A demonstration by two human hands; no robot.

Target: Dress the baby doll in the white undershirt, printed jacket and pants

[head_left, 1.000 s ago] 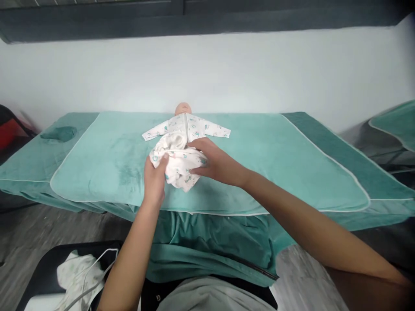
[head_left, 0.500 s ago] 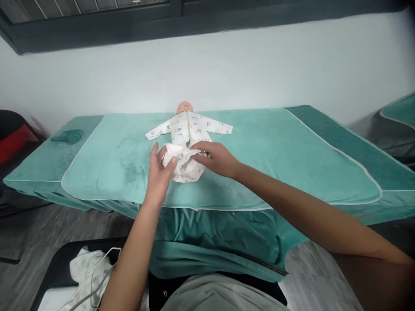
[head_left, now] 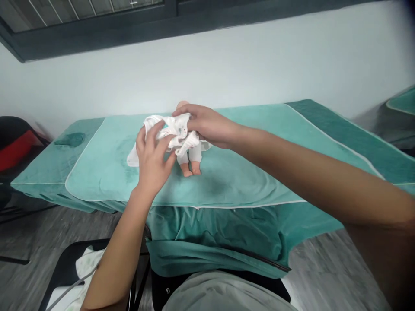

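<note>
A baby doll lies on its back on the bed, with its head (head_left: 182, 104) towards the wall and its bare feet (head_left: 191, 169) towards me. White cloth covers its legs (head_left: 194, 153). A bunched white printed baby garment (head_left: 177, 125) is held up over its torso and hides it. My left hand (head_left: 152, 157) grips the garment's left side, fingers bent around the fabric. My right hand (head_left: 207, 124) pinches the garment near the doll's chest; its fingertips are partly hidden. White cloth (head_left: 132, 158) shows on the bed beside my left hand.
The bed has a green velvet cover (head_left: 259, 172) with white piping and a face hole (head_left: 70, 139) at left. A white wall (head_left: 227, 65) stands behind it. Below left, a black chair (head_left: 65, 263) holds printed cloth and a cable. A red and black chair (head_left: 16, 147) is farther left.
Both hands have moved up towards the doll's chest with the bunched garment. The doll's legs and feet now show, while the spread jacket sleeves seen before are mostly covered or displaced.
</note>
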